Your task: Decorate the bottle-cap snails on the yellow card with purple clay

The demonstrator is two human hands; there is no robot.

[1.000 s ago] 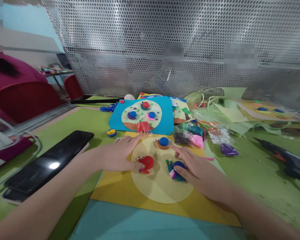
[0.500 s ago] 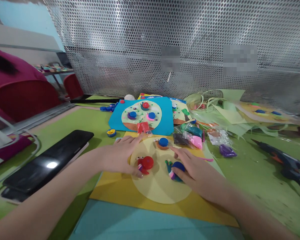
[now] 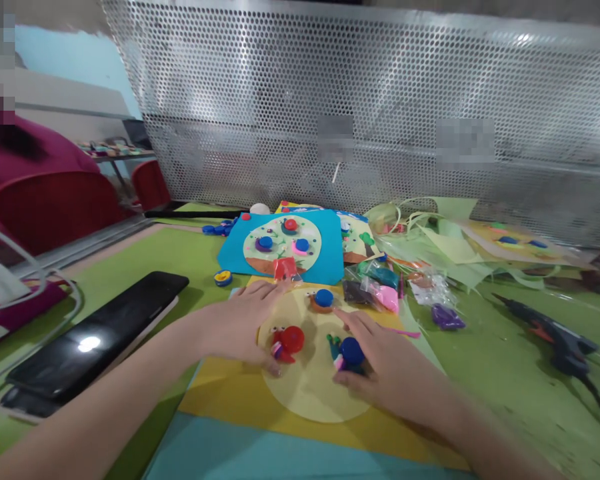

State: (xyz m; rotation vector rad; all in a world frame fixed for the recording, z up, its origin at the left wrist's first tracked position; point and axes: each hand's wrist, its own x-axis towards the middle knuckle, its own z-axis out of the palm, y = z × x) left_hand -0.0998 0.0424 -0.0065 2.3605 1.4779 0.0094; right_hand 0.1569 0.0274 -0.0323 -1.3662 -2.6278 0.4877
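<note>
A pale yellow paper circle lies on an orange-yellow sheet, with three small clay snails with bottle-cap shells on it. My left hand rests flat at the circle's left edge, fingers spread, thumb beside the red snail. Around the right side of the blue-shelled green snail curves my right hand, its thumb and fingers apart. I cannot tell whether it touches that snail. An orange snail with a blue cap sits at the circle's top, between both hands.
Behind stands a blue card with finished snails. Clay packets and a purple clay bag lie to the right, near a glue gun. A phone lies left. A perforated metal panel closes the back.
My right thumb has moved down and left, off the blue-shelled snail to its lower edge. My left hand stays beside the red snail. The view has tilted up slightly.
</note>
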